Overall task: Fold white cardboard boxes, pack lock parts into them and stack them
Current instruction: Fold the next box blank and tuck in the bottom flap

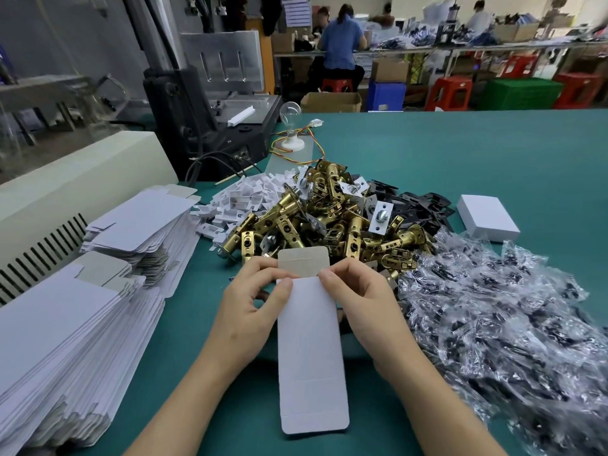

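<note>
Head view: brass latches [329, 218] heaped just behind box blank [311, 340].

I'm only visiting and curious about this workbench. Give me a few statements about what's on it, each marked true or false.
1. The left hand and right hand both pinch the upper end of one white cardboard blank. True.
2. The brass latches are heaped left of the stacks of flat blanks. False: the stacks lie at the left, and the latches are heaped beyond the hands, to the stacks' right.
3. A closed white box sits on the green table at the right. True.
4. The clear bags hold brass parts. False: their contents are dark.
5. The light bulb lies on its side. False: it stands upright on a white base.
</note>
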